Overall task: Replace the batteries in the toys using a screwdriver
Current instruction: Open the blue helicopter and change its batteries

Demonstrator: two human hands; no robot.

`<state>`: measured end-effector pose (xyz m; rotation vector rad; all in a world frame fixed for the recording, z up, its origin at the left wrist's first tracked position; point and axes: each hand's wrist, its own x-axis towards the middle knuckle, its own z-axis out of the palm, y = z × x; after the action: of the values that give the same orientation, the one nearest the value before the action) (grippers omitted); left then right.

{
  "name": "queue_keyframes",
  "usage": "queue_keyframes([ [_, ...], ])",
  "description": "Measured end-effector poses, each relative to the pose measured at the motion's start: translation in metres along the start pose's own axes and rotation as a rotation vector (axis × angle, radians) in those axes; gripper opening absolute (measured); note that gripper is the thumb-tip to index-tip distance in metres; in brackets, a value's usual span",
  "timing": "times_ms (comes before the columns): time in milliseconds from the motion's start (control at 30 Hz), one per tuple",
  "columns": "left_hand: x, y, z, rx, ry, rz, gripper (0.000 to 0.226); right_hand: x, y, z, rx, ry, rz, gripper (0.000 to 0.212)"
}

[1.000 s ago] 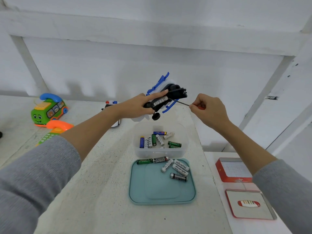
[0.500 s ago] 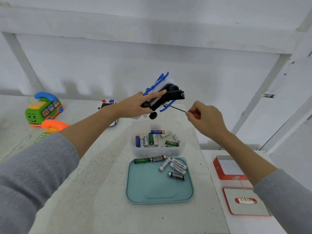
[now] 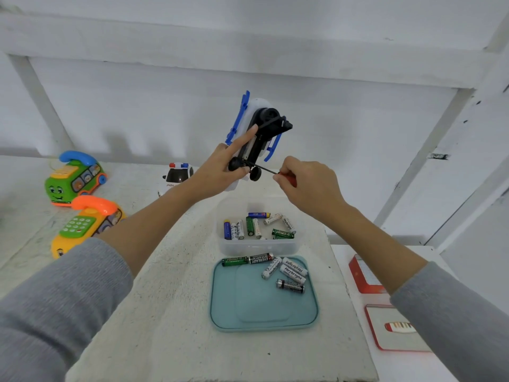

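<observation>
Two bare forearms w/ grey sleeves, seen from the head cam.

Left hand (image 3: 217, 172) & right hand (image 3: 311, 186): both bare, no gloves, rings or watch visible. Forearms uncovered from wrist to approx. mid-arm. Left sleeve (image 3: 55, 304): grey knit fabric w/ fine heathered, slightly ribbed texture, pushed up, cuff edge bunched in soft folds. Right sleeve (image 3: 454, 321): same grey material, smoother look, cuff edge also pushed back & cut straight across the arm. No logos, seams, buttons or markings visible on either sleeve. Nails short, unpainted as far as can be told.
</observation>
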<state>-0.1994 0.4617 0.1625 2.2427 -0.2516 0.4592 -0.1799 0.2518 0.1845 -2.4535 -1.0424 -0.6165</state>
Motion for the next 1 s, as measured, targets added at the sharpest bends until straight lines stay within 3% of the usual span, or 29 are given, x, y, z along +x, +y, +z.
queue_keyframes([
  [400,-0.002,0.009,0.004,-0.082,0.019,-0.042,0.072,-0.013,-0.009,0.017,-0.023,0.230,-0.093,0.016],
  [600,-0.004,0.009,0.001,-0.080,-0.050,-0.076,0.073,-0.014,-0.004,0.011,0.043,0.196,-0.067,0.016],
  [833,-0.002,0.011,-0.009,-0.085,-0.147,-0.126,0.074,0.012,0.009,-0.018,0.066,0.126,0.144,0.012],
  [1000,-0.001,0.013,-0.010,-0.090,-0.149,-0.116,0.074,0.024,0.011,-0.023,0.135,0.127,0.196,0.013],
])
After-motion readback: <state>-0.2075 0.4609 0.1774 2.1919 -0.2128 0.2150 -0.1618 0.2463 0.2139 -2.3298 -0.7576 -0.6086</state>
